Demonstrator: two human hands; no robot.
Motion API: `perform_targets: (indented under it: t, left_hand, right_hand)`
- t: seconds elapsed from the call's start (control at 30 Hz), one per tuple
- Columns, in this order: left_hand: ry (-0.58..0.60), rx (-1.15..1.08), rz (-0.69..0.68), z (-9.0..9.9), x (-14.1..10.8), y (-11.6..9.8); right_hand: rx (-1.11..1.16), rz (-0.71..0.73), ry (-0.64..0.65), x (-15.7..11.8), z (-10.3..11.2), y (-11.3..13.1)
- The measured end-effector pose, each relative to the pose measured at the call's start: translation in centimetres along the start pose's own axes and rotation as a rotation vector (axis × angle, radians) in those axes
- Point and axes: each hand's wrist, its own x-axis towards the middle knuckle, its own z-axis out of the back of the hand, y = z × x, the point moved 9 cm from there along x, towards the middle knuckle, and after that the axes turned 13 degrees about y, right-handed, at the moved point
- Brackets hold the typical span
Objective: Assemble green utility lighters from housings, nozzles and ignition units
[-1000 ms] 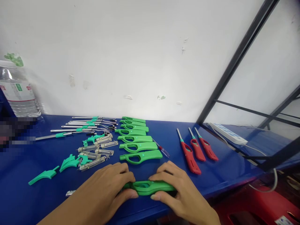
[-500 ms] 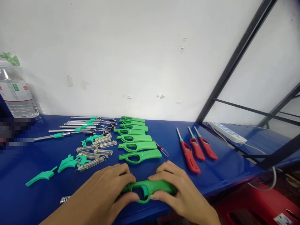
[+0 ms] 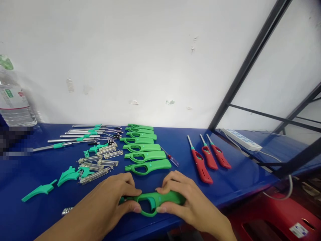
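Observation:
Between both hands, just above the near edge of the blue table, lies a green lighter casing [image 3: 160, 198] with a teal trigger showing in its loop. My left hand [image 3: 117, 197] pinches its nozzle end between thumb and fingers. A metal tube tip [image 3: 67, 211] pokes out beyond my left forearm. Around the handle end, my right hand [image 3: 183, 197] is closed, thumb and fingers pressing its two sides. Beyond the hands, several green casings [image 3: 150, 166] lie in a row. Clear fuel capsules [image 3: 94, 175] and teal triggers [image 3: 40, 190] are scattered to the left.
Metal tubes with wires [image 3: 75, 135] lie at the back left, near a water bottle [image 3: 17, 110]. A small screwdriver [image 3: 173, 160] lies beside the casings. Three red lighters [image 3: 202, 167] are to the right, before a dark metal frame [image 3: 240, 77] and a power strip [image 3: 242, 140].
The whole view has shifted slightly. Both hands keep their hold on the green casing, and my left hand sits a little farther toward the nozzle end.

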Motion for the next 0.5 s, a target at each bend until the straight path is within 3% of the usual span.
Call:
perform_targets:
  t: [0.3,0.5]
  left_hand:
    - [0.015,0.198,0.030,-1.2,0.3,0.0]
    - [-0.151,0.221,-0.080,-0.7,0.0,0.1]
  right_hand:
    - [0.097,-0.022,-0.007,0.3,0.0,-0.7]
    - [0.060,-0.031,-0.036,0.1,0.0,-0.8]
